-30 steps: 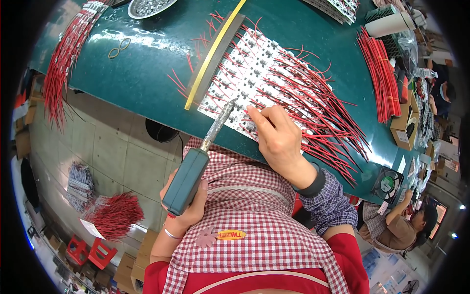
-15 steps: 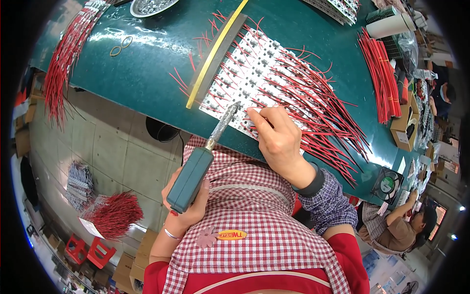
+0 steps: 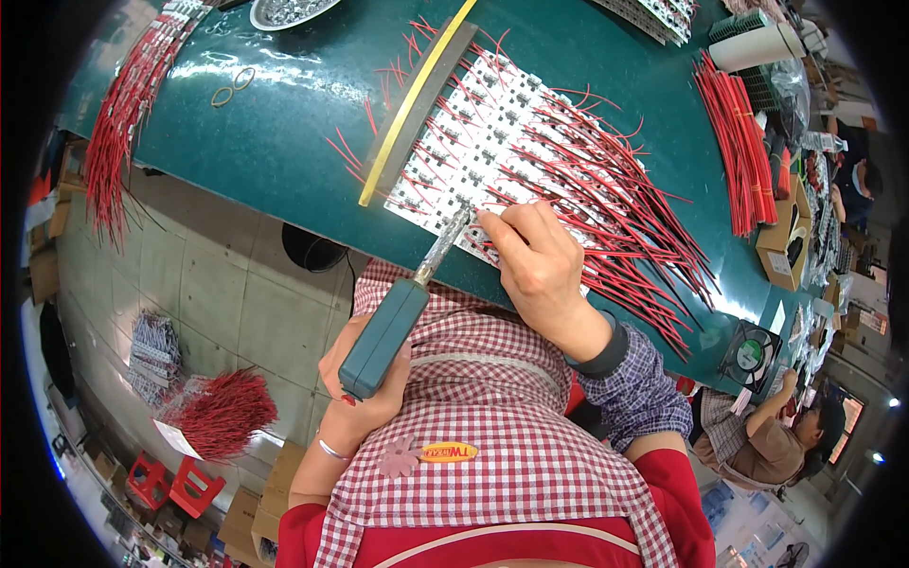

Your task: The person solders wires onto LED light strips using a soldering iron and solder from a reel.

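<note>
My left hand is wrapped round the dark green handle of a soldering iron. The iron's metal tip rests at the near part of a white circuit board panel, among its rows of small dark components. Right beside the tip, my right hand is closed in a pinch, its fingertips low over the board and apparently on a thin red wire end. Many red wires fan out from the panel to the right, some under that hand. A grey bar with a yellow strip lies across shorter wires on the panel's left.
Bundled red wires lie at the right, beside a cardboard box and a small fan. Wired boards overhang the table's left edge. A metal dish stands at the back. A co-worker sits at the lower right.
The soldering iron and my left hand have shifted slightly right, bringing the tip closer to my right fingertips. My right hand has barely moved.
</note>
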Tool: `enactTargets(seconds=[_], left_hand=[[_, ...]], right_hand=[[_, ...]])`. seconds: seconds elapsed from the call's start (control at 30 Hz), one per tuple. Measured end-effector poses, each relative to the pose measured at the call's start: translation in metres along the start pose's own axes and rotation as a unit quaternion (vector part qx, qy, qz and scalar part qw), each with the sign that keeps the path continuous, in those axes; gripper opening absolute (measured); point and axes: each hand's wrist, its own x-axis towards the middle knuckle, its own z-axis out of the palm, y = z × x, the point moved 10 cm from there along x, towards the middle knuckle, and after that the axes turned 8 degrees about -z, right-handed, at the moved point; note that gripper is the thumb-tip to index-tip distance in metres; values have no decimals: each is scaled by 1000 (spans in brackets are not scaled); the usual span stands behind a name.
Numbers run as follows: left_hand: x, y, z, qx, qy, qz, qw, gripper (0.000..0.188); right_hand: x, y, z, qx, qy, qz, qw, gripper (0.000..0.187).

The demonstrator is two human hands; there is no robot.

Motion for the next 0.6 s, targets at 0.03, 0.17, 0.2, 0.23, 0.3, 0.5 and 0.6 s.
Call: enactTargets(seconds=[0.03, 0.17, 0.2, 0.23, 0.3, 0.5, 0.6], left_hand=[[1, 1, 0, 0, 0, 0, 1000, 21], [4, 11, -2, 14, 10, 30, 999, 20], [4, 14, -3, 18, 13, 40, 999, 20], [5, 16, -3, 18, 13, 41, 999, 20], [6, 15, -3, 13, 14, 31, 999, 18], [-14, -23, 1, -6, -5, -21, 1000, 19], [-21, -27, -3, 15, 7, 1, 1000, 20]], right_hand=[[0, 0, 0, 0, 0, 0, 1000, 32], [1, -1, 0, 4, -4, 3, 1000, 32], [1, 0, 0, 1, -5, 2, 1000, 32], [0, 0, 1, 1, -5, 2, 1000, 32], [-1, 0, 0, 2, -1, 1, 1000, 32], [0, 0, 1, 4, -6, 5, 1000, 32], [0, 0, 1, -2, -6, 3, 1000, 32]])
